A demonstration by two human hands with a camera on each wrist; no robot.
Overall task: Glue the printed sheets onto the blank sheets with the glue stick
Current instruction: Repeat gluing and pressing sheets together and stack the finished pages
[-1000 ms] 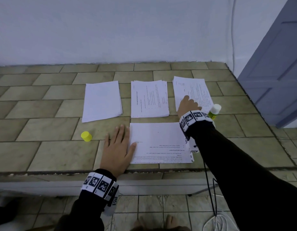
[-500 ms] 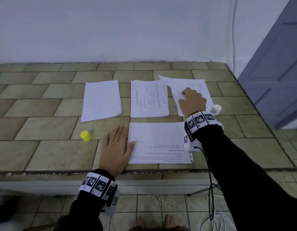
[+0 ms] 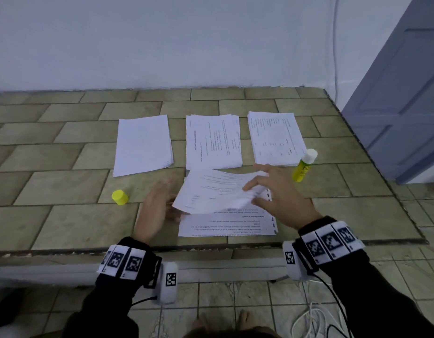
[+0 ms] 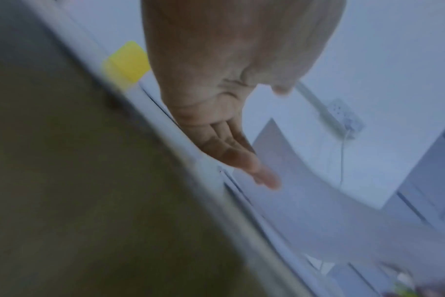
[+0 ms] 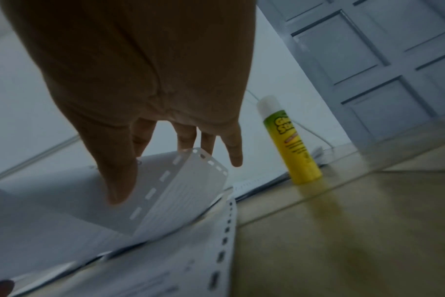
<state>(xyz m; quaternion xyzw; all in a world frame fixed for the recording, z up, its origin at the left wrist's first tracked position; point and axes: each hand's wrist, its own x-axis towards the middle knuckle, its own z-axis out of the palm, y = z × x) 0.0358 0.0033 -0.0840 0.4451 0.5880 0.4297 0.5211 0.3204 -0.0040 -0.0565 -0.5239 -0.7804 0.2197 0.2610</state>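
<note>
My right hand (image 3: pixel 281 198) holds a printed sheet (image 3: pixel 218 191) by its right edge, thumb on top and fingers (image 5: pixel 186 138) behind it, so that the paper bows upward above the counter (image 3: pixel 64 223); the right wrist view shows the punched margin of that sheet curled up beside my thumb. The sheet hangs over a second printed sheet (image 3: pixel 225 225) that lies flat near the front edge of the counter, its perforated strip on the right side. My left hand (image 3: pixel 155 211) is at the left end of the lifted sheet, fingers (image 4: pixel 231 152) straight and close together, palm turned toward the paper; the picture is blurred there and I cannot tell whether the fingertips touch the sheet. Three piles lie in a row further back: a stack of blank sheets (image 3: pixel 144 143) on the left, a stack of printed sheets (image 3: pixel 213 141) in the middle, and a further printed stack (image 3: pixel 275 137) on the right. The glue stick (image 3: pixel 303 165) stands upright and uncapped, just beside the near right corner of the right-hand stack, well apart from both hands. Its yellow cap (image 3: pixel 119 197) sits on the counter to the left of my left hand, near but not touching. A white wall (image 3: pixel 162 45) runs behind the counter, and a grey panelled door (image 3: pixel 406 106) stands at the right.
</note>
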